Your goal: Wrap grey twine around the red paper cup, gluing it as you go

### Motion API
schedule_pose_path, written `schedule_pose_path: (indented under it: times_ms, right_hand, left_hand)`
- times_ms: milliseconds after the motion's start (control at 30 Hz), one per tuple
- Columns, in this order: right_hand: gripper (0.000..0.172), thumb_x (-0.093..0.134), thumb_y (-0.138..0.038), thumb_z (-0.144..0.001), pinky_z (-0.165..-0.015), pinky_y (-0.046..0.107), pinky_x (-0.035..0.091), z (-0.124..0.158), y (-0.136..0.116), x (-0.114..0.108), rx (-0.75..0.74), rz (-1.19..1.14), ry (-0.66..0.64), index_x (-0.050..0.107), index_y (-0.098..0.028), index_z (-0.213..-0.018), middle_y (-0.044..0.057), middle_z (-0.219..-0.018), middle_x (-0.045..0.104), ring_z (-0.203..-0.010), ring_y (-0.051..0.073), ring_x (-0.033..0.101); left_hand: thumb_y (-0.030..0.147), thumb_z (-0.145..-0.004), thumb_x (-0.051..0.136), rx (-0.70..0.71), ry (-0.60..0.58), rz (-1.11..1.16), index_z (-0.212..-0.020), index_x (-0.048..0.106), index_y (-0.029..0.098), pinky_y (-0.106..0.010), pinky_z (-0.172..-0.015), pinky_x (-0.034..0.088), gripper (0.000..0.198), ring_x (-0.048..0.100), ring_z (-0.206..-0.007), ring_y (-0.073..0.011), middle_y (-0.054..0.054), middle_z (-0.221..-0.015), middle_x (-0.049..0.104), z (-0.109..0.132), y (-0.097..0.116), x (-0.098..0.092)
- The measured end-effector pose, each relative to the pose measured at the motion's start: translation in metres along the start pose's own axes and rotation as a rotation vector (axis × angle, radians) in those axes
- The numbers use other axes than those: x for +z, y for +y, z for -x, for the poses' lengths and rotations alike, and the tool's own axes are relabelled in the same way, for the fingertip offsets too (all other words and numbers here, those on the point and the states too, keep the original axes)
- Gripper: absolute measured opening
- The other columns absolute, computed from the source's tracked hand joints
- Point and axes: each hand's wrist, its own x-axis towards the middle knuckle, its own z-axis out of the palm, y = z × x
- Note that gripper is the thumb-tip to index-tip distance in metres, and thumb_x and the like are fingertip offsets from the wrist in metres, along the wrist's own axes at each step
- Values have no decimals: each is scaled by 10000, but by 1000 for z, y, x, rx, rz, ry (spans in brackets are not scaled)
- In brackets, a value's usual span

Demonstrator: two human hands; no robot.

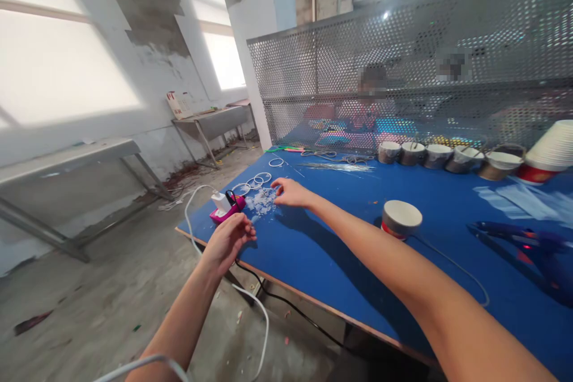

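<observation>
Over the left part of the blue table [326, 250], my right hand [293, 193] hovers beside a pile of small whitish scraps [263, 202]. Its thumb and fingers are bent and a little apart, with nothing visible between them. My left hand [231, 236] is at the table's near edge, in front of a magenta power strip [242, 203] with a white plug [220, 203] in it. The left fingers are curled together; whatever they may hold is hidden. White rings [259, 180] lie behind the scraps.
A cord-wrapped paper cup [401, 218] stands right of centre. Several covered cups [437, 156] and a cup stack [553, 146] line the back by a perforated metal screen [403, 71]. A blue glue gun [528, 239] lies right. A white cable [266, 328] hangs in front.
</observation>
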Motion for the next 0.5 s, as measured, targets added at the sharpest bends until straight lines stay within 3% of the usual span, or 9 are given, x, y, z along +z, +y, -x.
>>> schedule_pose_path:
  times_ms: [133,233,333,367,433,500]
  right_hand:
    - [238,554,-303,-922,-821,392,515,-2,-13,4,-13,162,6,580,-169,-1116,69,-1135,593,-964,196,604]
    - [183,627,-217,-862,-871,410,488,2,-19,1,-43,234,44,635,-175,-1040,75,-1111,631,-1008,220,599]
    - [348,663,-1,-711,-905,367,466,13,-25,-8,-131,248,39,689,-197,-999,67,-1107,672,-1047,244,601]
    - [372,623,29,-711,-906,346,464,19,-29,-13,-158,246,44,698,-194,-999,63,-1099,682,-1042,236,609]
    - [349,510,20,-785,-906,321,463,41,-38,-24,-201,240,73,701,-175,-1003,53,-1060,700,-1015,200,625]
    - [342,448,-14,-841,-913,313,460,75,-51,-37,-258,228,102,697,-185,-1001,25,-1033,707,-1003,168,627]
  left_hand:
    - [445,-681,720,82,-1,-67,-500,460,169,-213,-461,466,420,485,-451,-98,58,-454,436,7,4,1]
    - [471,-704,692,178,15,-178,-467,398,180,-194,-397,411,476,393,-402,-71,71,-444,363,13,7,-2]
    - [359,-694,720,310,36,-303,-581,524,172,-185,-398,423,294,442,-440,-78,48,-527,481,18,15,-2]
    - [301,-678,735,365,35,-344,-682,582,177,-192,-417,449,197,490,-480,-92,31,-601,552,21,20,0]
    - [197,-660,738,465,7,-397,-911,630,206,-210,-462,492,274,572,-586,-125,-9,-813,650,31,31,8]
    - [166,-709,695,581,-54,-427,-929,657,198,-220,-512,510,225,602,-661,-141,-35,-881,665,49,42,15]
